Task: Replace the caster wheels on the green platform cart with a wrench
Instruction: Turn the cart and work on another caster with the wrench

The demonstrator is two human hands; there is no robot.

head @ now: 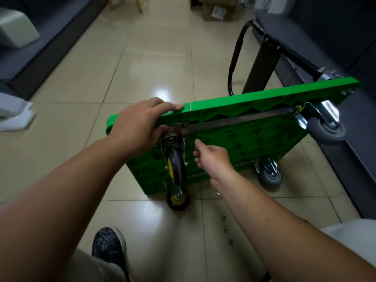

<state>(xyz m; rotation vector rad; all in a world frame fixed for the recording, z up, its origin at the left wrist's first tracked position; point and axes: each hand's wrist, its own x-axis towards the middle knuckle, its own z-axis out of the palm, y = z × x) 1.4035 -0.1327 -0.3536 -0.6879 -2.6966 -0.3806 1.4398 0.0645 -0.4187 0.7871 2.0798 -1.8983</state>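
Left grip (138, 123) holds the upended cart (264, 94) by its edge; right grip (211, 157) is loose and empty. A slip could topple it.

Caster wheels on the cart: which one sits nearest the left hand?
The upper black-and-yellow caster, just under the left hand; its twin rests on the floor, and both grey casters sit at the far end.

Office-like interior. A glossy beige tiled floor (142, 64) runs between a dark upholstered bench (50, 37) at 10 o'clock and a second dark bench (325, 47) at 2 o'clock. A white machine (16, 31) sits at 9 o'clock, wooden furniture legs (139, 5) at 11 and a cardboard box (219, 11) at 1.
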